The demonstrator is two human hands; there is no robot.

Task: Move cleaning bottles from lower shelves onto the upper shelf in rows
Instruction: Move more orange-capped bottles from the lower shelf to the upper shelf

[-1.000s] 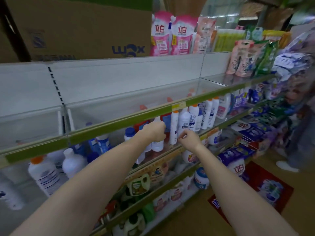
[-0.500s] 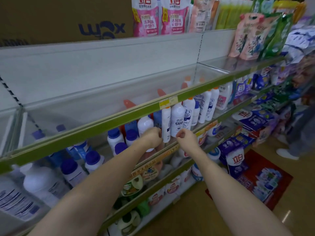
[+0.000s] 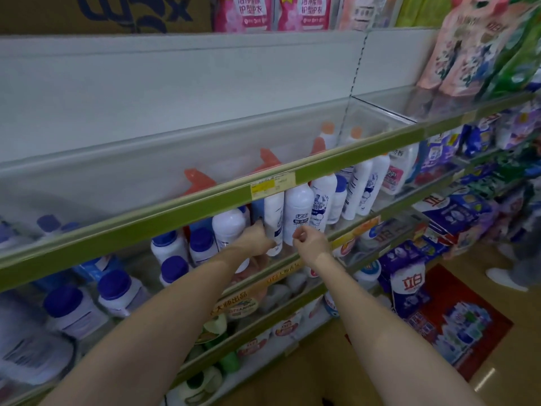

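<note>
White cleaning bottles stand in rows on the lower shelf, under the upper glass shelf with its green front rail [image 3: 175,218]. My left hand [image 3: 257,238] reaches under the rail and grips the lower part of a slim white bottle [image 3: 275,212]. My right hand [image 3: 310,243] hovers just to its right with curled fingers, holding nothing, in front of a fatter white bottle with a blue label [image 3: 298,209]. Red angled caps [image 3: 199,180] of bottles further back show through the glass.
Squat white jars with blue lids [image 3: 172,244] fill the lower shelf to the left. Pink refill pouches [image 3: 246,13] and a cardboard box [image 3: 102,13] sit on the top shelf. Blue and purple detergent packs [image 3: 456,212] lie right. A person's white shoe [image 3: 503,278] is on the floor.
The view has moved closer and lower to the shelf. My left hand has shifted right from a fat white bottle onto the slim one. My right hand stays curled beside it.
</note>
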